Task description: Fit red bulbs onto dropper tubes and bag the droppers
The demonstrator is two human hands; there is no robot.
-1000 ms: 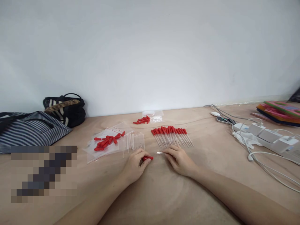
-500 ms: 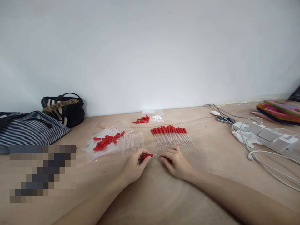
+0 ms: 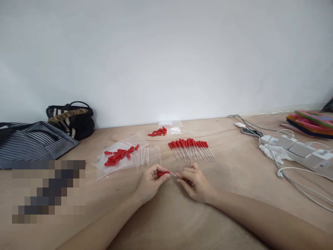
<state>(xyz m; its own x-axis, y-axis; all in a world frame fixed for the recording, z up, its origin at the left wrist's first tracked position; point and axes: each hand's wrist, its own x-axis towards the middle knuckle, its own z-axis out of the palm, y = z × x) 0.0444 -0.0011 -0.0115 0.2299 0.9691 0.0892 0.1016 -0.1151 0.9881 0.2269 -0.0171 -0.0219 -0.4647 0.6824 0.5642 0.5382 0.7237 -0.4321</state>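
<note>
Seemingly at a fitting step calling for a light, straight touch, the left hand [image 3: 148, 184]'s fingers clamped a red bulb [image 3: 162, 174], its thin tube [image 3: 173, 174] toward three o'clock, the right hand [image 3: 197, 184]'s grip unclear.

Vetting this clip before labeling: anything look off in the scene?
Only the pixelated patch, lower left: blocky squares hide the tabletop detail there, so can't judge that spot. Otherwise nothing visibly spilled or broken. Red bulbs lie jumbled on clear bags; red-topped droppers sit side by side.
</note>
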